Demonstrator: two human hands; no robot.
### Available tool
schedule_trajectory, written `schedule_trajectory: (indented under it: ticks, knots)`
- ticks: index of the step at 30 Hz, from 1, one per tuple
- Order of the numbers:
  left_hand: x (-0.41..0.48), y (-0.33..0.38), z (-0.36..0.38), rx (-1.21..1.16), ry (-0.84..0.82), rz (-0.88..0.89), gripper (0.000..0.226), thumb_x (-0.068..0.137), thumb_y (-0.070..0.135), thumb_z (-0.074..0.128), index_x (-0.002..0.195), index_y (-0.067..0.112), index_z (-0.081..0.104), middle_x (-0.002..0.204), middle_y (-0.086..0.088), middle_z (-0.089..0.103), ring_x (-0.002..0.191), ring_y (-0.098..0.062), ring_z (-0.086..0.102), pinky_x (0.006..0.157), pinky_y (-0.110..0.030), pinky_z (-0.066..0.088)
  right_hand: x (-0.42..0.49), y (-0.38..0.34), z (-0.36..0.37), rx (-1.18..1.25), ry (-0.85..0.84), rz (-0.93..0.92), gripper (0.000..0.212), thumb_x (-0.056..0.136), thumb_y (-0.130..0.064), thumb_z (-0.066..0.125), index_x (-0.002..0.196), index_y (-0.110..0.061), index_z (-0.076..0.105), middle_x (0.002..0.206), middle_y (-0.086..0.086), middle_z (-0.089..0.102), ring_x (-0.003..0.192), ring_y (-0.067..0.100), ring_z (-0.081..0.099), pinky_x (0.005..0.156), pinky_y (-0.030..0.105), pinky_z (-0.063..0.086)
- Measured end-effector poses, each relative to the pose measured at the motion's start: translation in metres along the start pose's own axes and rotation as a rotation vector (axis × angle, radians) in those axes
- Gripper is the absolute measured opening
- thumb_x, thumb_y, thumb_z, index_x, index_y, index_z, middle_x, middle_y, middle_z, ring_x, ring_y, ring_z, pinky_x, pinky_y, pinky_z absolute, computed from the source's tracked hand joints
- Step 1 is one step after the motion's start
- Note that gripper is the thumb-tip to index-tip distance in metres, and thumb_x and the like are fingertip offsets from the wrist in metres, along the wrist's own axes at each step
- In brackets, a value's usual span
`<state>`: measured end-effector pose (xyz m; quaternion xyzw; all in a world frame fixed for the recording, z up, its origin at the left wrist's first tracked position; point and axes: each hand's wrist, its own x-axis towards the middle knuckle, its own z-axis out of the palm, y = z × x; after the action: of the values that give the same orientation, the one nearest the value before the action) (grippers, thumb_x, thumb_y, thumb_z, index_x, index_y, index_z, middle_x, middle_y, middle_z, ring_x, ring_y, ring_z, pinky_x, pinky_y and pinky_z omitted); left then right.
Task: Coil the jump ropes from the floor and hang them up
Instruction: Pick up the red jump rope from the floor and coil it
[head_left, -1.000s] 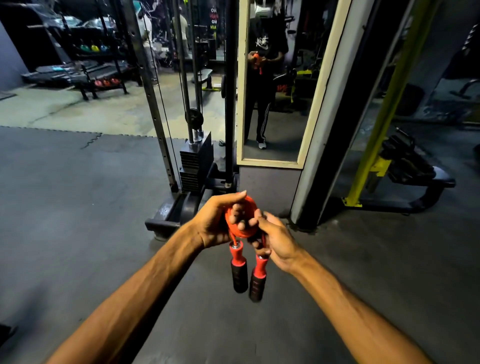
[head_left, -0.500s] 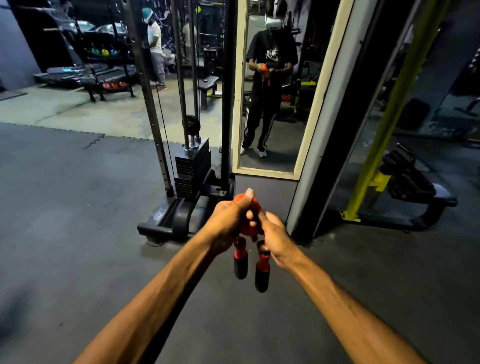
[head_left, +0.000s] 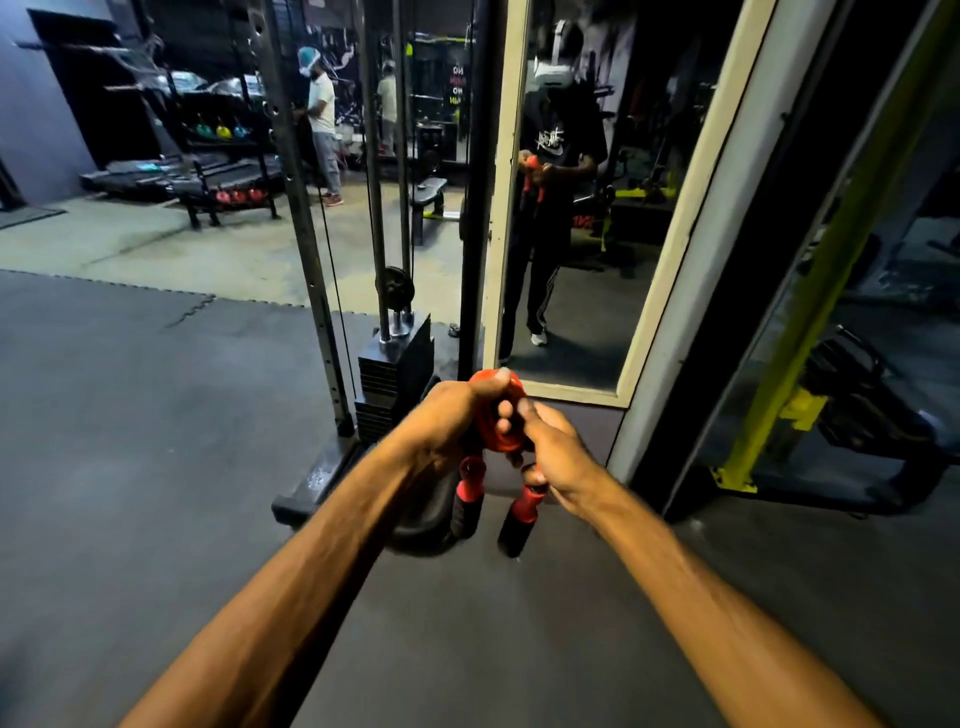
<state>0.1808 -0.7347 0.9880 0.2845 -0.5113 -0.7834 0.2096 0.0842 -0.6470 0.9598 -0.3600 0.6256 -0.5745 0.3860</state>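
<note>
Already coiled, the jump rope (head_left: 493, 434) sits clamped by left hand (head_left: 447, 423) and right hand (head_left: 560, 460) — handles (head_left: 469, 501) below the grip, hanging-up left.

Both arms reach out over the dark floor (head_left: 156, 493). Left hand (head_left: 447, 418) grips the coiled red jump rope (head_left: 493, 423), thumb across its top. Right hand (head_left: 560, 460) holds the coil's right side, fingers curled. Two red-and-black handles (head_left: 519, 519) hang below, apart. Behind them: weight stack (head_left: 395, 374), mirror (head_left: 587, 322).

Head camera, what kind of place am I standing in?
Almost certainly a gym: a cable machine's weight stack, treadmills by the far wall, and a rack of coloured kettlebells.
</note>
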Motion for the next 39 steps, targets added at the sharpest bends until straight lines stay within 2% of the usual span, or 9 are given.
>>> schedule_trajectory:
  ticks: [4, 6, 10, 13, 17, 24, 27, 34, 39]
  knots:
    - [0.054, 0.041, -0.026, 0.199, 0.015, 0.067, 0.042, 0.1, 0.032, 0.051, 0.1, -0.007, 0.066, 0.086, -0.022, 0.068, 0.079, -0.029, 0.065, 0.082, -0.042, 0.057, 0.07, -0.018, 0.001, -0.033, 0.043, -0.063, 0.032, 0.103, -0.038, 0.036, 0.094, -0.016, 0.057, 0.071, 0.004, 0.048, 0.054, 0.015, 0.034, 0.045, 0.025, 0.016]
    - [0.081, 0.063, -0.037, 0.27, 0.012, 0.105, 0.047, 0.101, 0.032, 0.048, 0.111, -0.012, 0.061, 0.097, -0.024, 0.066, 0.089, -0.031, 0.063, 0.089, -0.045, 0.054, 0.107, -0.032, -0.002, -0.074, 0.074, -0.101, 0.031, 0.102, -0.04, 0.037, 0.089, -0.02, 0.057, 0.067, 0.001, 0.047, 0.056, 0.016, 0.032, 0.047, 0.026, 0.016]
    - [0.125, 0.112, -0.051, 0.29, -0.078, 0.197, 0.032, 0.097, 0.027, 0.057, 0.105, -0.004, 0.061, 0.088, -0.017, 0.067, 0.076, -0.02, 0.066, 0.067, -0.028, 0.057, 0.165, -0.065, -0.012, -0.126, 0.109, -0.153, 0.03, 0.103, -0.038, 0.036, 0.094, -0.015, 0.054, 0.072, 0.004, 0.047, 0.053, 0.011, 0.037, 0.039, 0.02, 0.026]
    - [0.154, 0.156, -0.052, 0.313, -0.097, 0.267, 0.026, 0.094, 0.019, 0.062, 0.106, -0.004, 0.062, 0.087, -0.015, 0.069, 0.072, -0.018, 0.067, 0.06, -0.023, 0.057, 0.206, -0.096, -0.025, -0.158, 0.133, -0.199, 0.03, 0.102, -0.039, 0.036, 0.091, -0.016, 0.052, 0.071, 0.006, 0.047, 0.053, 0.013, 0.037, 0.038, 0.02, 0.027]
    - [0.204, 0.215, -0.043, 0.362, -0.095, 0.371, 0.03, 0.092, 0.016, 0.064, 0.107, -0.01, 0.062, 0.095, -0.019, 0.07, 0.084, -0.025, 0.065, 0.065, -0.024, 0.059, 0.265, -0.145, -0.048, -0.204, 0.195, -0.291, 0.03, 0.103, -0.035, 0.037, 0.094, -0.012, 0.054, 0.068, 0.003, 0.046, 0.051, 0.013, 0.039, 0.039, 0.022, 0.029]
    - [0.315, 0.328, -0.012, 0.353, -0.041, 0.607, 0.018, 0.089, 0.016, 0.069, 0.098, 0.0, 0.072, 0.077, -0.005, 0.071, 0.069, -0.019, 0.064, 0.066, -0.03, 0.057, 0.383, -0.255, -0.098, -0.297, 0.249, -0.536, 0.029, 0.103, -0.029, 0.038, 0.086, -0.013, 0.054, 0.068, 0.003, 0.05, 0.037, 0.0, 0.042, 0.036, 0.019, 0.031]
    - [0.363, 0.384, 0.006, 0.327, -0.015, 0.718, 0.019, 0.088, 0.015, 0.071, 0.102, 0.002, 0.071, 0.079, -0.008, 0.072, 0.064, -0.017, 0.067, 0.058, -0.029, 0.057, 0.437, -0.308, -0.123, -0.345, 0.278, -0.641, 0.031, 0.102, -0.029, 0.04, 0.087, -0.01, 0.058, 0.071, 0.005, 0.055, 0.036, 0.0, 0.043, 0.034, 0.018, 0.031]
    - [0.447, 0.512, 0.045, 0.266, 0.035, 0.949, 0.026, 0.083, 0.015, 0.076, 0.098, -0.003, 0.065, 0.079, -0.015, 0.072, 0.057, -0.016, 0.068, 0.05, -0.027, 0.053, 0.538, -0.429, -0.164, -0.396, 0.373, -0.922, 0.019, 0.099, -0.03, 0.046, 0.093, -0.023, 0.063, 0.063, -0.009, 0.058, 0.039, -0.006, 0.05, 0.04, 0.009, 0.033]
    - [0.467, 0.6, 0.053, 0.349, 0.089, 1.137, 0.021, 0.084, 0.02, 0.076, 0.096, 0.004, 0.069, 0.084, -0.018, 0.074, 0.065, -0.022, 0.071, 0.059, -0.037, 0.061, 0.586, -0.511, -0.162, -0.329, 0.365, -1.079, 0.006, 0.099, -0.028, 0.047, 0.1, -0.024, 0.052, 0.083, 0.008, 0.063, 0.049, 0.003, 0.053, 0.039, 0.013, 0.037]
